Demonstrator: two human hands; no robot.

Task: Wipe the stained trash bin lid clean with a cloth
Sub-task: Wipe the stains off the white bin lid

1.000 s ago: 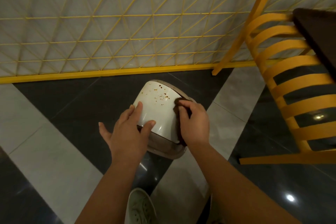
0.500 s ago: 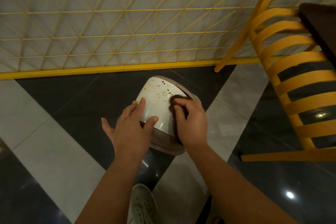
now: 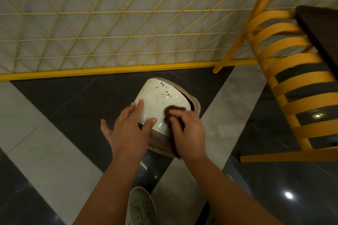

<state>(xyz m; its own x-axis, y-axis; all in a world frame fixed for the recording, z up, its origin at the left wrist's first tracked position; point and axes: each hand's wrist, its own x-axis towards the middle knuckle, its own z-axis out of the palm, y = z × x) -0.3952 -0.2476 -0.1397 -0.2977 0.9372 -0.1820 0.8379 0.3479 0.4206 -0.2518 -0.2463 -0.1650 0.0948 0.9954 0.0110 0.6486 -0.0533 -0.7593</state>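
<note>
Your left hand (image 3: 128,129) rests spread flat on the white trash bin lid (image 3: 161,102), centre frame; your right hand (image 3: 188,129), fingers closed on a brown cloth (image 3: 173,110), presses its 4 o'clock edge. No readable writing. Glossy tiled floor (image 3: 45,151), yellow lattice fence (image 3: 109,23) at 12.

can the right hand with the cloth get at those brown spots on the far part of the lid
Probably yes. The right hand presses the cloth on the lid just below the brown spots, with nothing between them; the left hand sits aside.
</note>
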